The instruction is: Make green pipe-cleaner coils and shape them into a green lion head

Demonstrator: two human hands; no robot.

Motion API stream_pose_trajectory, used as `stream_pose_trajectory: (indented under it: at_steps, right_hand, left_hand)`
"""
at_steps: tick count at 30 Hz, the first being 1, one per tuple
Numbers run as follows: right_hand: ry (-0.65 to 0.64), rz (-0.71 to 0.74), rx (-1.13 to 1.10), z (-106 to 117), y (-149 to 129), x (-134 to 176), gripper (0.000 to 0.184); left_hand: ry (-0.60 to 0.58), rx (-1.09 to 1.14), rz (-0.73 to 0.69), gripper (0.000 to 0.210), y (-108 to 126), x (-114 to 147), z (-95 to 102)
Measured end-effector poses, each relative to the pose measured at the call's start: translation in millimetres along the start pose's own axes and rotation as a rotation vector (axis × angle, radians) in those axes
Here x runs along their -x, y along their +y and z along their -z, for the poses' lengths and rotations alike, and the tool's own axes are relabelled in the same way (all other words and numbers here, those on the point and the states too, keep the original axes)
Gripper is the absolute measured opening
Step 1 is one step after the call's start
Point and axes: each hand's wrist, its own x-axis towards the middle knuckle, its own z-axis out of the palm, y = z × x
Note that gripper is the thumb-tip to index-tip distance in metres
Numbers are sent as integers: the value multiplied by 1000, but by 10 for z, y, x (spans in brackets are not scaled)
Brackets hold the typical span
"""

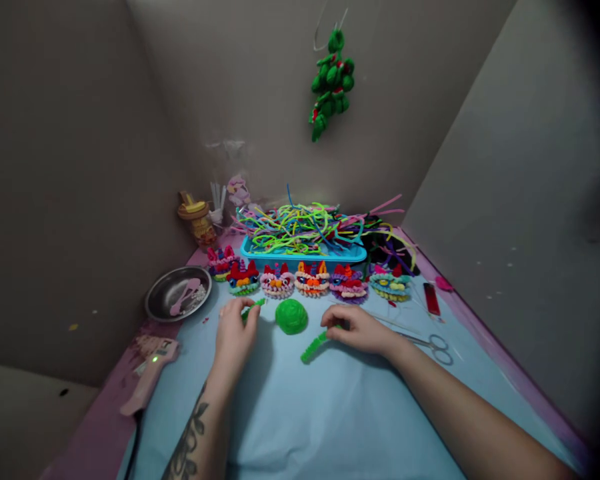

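Note:
My left hand (237,328) is closed on a short green pipe cleaner (255,307), whose end pokes out past the fingertips. Between my hands a bright green fuzzy dome (291,316) rests on the blue cloth. My right hand (356,327) pinches another green pipe cleaner (313,348), a thick piece slanting down to the left. Neither hand touches the dome. Fingers cover part of both green pieces.
Colourful lion-head figures (313,279) stand in a row before a blue tray (305,257) heaped with pipe cleaners (310,230). Left are a metal bowl (155,297) and a pink glue gun (150,377). Scissors (437,347) lie right. A green ornament (333,83) hangs above.

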Motion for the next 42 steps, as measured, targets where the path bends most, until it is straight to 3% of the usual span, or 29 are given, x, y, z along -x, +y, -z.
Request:
stream_pose_trajectory:
  at_steps: [3,5,8,11,16,18,23,28,35,42]
  right_hand:
    - [-36,2,-10,99,14,4,11]
    - [-67,60,41,137,-4,10,12]
    - [-115,190,222,100,-81,24,19]
    - [-166,227,340,-34,-181,23,19]
    - [-144,179,379,-143,-265,-15,4]
    - [-71,134,220,-114,-271,-19,5]
    - [297,-122,-232,-78,-282,17,4]
    - [310,-159,-471,-120,-300,41,18]
    - [334,-84,-283,-84,-297,58,22]
    - [405,-39,-112,-95,-326,42,11]
  left_hand:
    - [-182,455,41,19,211,-31,-20]
    - [-296,644,40,25,382,-82,-54]
    - [-424,736,-7,36,605,-182,-121]
    - [-492,772,3,41,691,-240,-188]
    - [-479,801,69,43,573,-167,-231]
    - [-487,793,68,41,532,-128,-229]
    - [-571,779,61,32,554,-76,-244]
    - [-573,768,21,22,590,-37,-264]
    - [-554,707,-21,20,573,-7,-274]
    - [-519,669,-89,17,598,28,-281]
